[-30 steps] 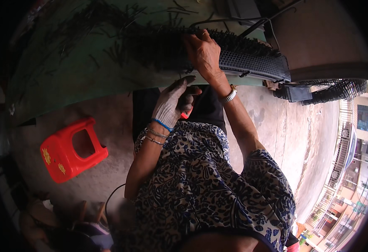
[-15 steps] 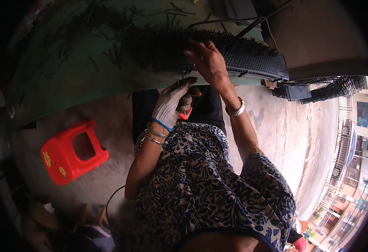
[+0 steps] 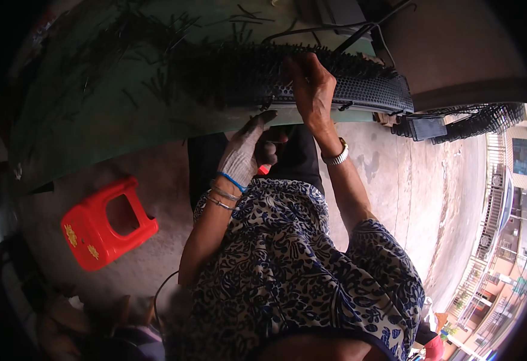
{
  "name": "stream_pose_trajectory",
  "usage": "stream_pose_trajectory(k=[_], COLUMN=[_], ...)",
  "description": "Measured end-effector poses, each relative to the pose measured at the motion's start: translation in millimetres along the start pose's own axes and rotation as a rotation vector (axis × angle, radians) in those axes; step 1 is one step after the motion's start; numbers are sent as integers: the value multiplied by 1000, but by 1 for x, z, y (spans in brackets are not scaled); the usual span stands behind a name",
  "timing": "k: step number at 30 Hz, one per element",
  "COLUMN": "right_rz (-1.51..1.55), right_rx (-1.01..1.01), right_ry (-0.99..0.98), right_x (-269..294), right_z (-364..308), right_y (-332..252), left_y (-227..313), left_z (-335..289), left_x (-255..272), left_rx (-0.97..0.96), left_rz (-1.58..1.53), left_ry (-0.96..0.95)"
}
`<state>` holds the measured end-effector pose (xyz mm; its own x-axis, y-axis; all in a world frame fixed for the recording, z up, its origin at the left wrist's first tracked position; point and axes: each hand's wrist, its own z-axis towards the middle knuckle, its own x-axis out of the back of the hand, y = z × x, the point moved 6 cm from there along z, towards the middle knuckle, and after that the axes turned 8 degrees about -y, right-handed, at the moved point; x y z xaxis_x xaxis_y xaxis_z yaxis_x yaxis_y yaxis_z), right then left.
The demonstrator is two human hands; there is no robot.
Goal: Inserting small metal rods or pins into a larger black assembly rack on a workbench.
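My right hand (image 3: 311, 90), bare with a metal watch on the wrist, lies over the near edge of a long black perforated panel (image 3: 372, 90) bristling with thin pins, and grips it. The panel rests on a green table (image 3: 95, 120). My left hand (image 3: 245, 153) wears a dirty grey glove and bracelets. It is curled around a small red-handled tool (image 3: 265, 170) just below the table edge, with the fingertips reaching up toward the panel's underside. Most of the tool is hidden by the glove.
Several loose dark pins lie scattered on the green table at left. A red plastic stool (image 3: 107, 222) stands on the concrete floor at my left. More black pin panels (image 3: 474, 120) are stacked at the right, beyond the table.
My right hand has slid a little down and right along the panel's near edge. My gloved left hand has stayed at the table edge with the tool.
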<state>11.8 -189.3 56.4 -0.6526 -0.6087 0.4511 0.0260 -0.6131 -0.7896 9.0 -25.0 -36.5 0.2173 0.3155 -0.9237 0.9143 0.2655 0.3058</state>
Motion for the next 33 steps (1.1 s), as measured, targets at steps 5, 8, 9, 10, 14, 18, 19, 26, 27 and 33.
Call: stream_pose_trajectory(k=[5, 8, 9, 10, 14, 18, 19, 26, 27, 33], right_rz=[-17, 112, 139, 170, 118, -195, -431, -365, -371, 207], right_rx=[89, -2, -2, -1, 2, 108, 172, 22, 18, -110], right_ry=[75, 75, 93, 109, 101, -29, -32, -441, -436, -531], right_x=[-14, -16, -13, -13, -14, -25, -29, -16, -9, -8], right_z=[5, 3, 3, 3, 1, -4, -6, -24, -27, -30], right_y=[5, 18, 21, 20, 18, 12, 5, -13, -11, -12], left_y=[-2, -2, -2, -1, 1, -3, -1, 8, 7, 7], left_z=[6, 3, 3, 1, -3, 4, 4, 2, 3, 9], left_x=[1, -7, -11, -13, -12, -8, -9, -14, -14, -16], left_rx=[59, -6, -8, -14, 30, 35, 23, -14, -22, -25], left_rz=[106, 203, 181, 161, 231, 180, 213, 319, 359, 502], left_ry=[-101, 118, 119, 124, 107, 36, 79, 143, 169, 182])
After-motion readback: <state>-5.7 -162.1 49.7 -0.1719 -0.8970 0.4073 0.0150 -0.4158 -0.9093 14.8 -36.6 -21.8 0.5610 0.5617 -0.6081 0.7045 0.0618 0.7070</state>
